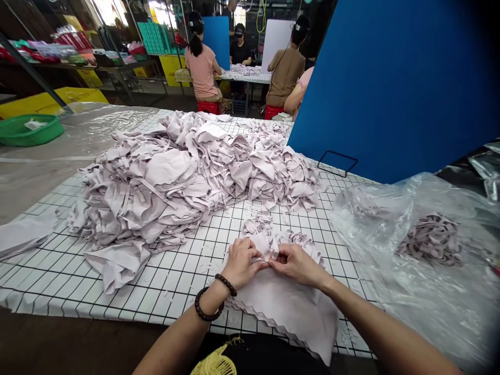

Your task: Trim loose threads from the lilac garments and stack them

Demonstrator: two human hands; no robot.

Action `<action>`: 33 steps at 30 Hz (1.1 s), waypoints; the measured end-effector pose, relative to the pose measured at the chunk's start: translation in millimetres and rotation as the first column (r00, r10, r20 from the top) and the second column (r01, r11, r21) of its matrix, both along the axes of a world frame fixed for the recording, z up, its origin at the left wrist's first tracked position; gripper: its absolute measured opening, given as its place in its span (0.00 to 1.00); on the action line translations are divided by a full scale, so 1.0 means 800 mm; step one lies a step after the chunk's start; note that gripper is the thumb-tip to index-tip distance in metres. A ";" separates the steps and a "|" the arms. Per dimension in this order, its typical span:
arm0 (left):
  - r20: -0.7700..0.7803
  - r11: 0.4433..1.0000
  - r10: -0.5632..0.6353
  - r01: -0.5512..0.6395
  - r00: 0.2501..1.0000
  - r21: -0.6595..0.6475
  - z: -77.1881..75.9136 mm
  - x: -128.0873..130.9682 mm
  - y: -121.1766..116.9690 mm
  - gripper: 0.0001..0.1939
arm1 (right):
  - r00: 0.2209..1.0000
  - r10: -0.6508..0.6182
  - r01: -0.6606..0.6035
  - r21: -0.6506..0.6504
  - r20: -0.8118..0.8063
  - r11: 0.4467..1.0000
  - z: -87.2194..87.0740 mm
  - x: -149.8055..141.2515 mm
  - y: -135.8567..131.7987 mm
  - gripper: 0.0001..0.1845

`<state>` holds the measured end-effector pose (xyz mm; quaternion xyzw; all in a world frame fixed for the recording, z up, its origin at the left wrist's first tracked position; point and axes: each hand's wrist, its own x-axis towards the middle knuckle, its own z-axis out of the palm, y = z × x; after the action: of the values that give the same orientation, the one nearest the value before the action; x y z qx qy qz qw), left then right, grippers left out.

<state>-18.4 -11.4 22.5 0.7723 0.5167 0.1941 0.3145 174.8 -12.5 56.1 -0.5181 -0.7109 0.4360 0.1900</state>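
A pale lilac fabric piece (289,307) with a wavy edge lies at the table's front, its lower corner hanging over the edge. My left hand (244,263), with two dark bead bracelets on the wrist, pinches its upper part. Close against it, my right hand (295,264) pinches the same fabric, the fingertips of both hands nearly meeting. Small curled strips (258,223) of the same colour lie just beyond my hands. A large heap of matching fabric pieces (172,169) spreads behind them.
The table has a black-and-white grid cover (187,281). A clear plastic bag (371,234) with fabric strips lies right. A blue panel (390,88) stands at the back right near a black wire stand (338,162). At left sits a green basket (31,130). Several people work behind.
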 end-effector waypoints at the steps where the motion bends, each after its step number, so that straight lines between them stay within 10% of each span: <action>1: -0.002 1.000 0.000 0.000 1.000 -0.003 -0.001 0.000 0.000 0.12 | 1.000 0.019 -0.019 -0.007 0.021 1.000 0.002 0.001 0.003 0.12; 6: -0.033 0.999 -0.025 0.025 0.999 0.021 0.002 0.000 0.001 0.12 | 0.997 0.071 -0.078 -0.228 -0.036 0.971 0.003 -0.002 0.024 0.11; 11: -0.118 0.983 0.110 -0.091 0.987 0.161 0.001 -0.006 -0.012 0.18 | 0.980 -0.174 0.099 -0.530 -0.094 0.842 -0.011 0.011 0.056 0.14; 14: -0.173 0.958 0.198 -0.154 0.965 0.241 -0.010 -0.008 -0.025 0.25 | 0.931 -0.327 0.358 -0.225 0.162 0.906 -0.012 0.012 0.095 0.11; 17: -0.201 0.968 0.202 -0.164 0.959 0.188 -0.020 -0.012 -0.034 0.28 | 0.914 -0.360 0.322 0.206 0.186 0.924 -0.006 -0.035 0.150 0.06; 20: -0.125 0.978 0.199 -0.189 0.972 0.085 -0.018 -0.023 -0.037 0.30 | 0.971 -0.194 0.160 0.222 0.141 0.962 -0.003 -0.122 0.207 0.09; 25: 0.228 0.944 0.329 -0.316 0.916 -0.093 0.000 -0.063 -0.020 0.24 | 0.961 -0.251 0.228 0.181 0.115 0.957 0.000 -0.203 0.265 0.13; 33: 0.620 0.848 0.513 -0.237 0.594 -0.474 -0.002 -0.083 0.097 0.24 | 0.954 -0.077 0.082 0.005 -0.288 0.997 0.030 0.008 0.205 0.20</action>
<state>-84.6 66.3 21.3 0.4340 0.5267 0.4539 0.5729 181.1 151.6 80.4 -0.4755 -0.6581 0.4927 0.3132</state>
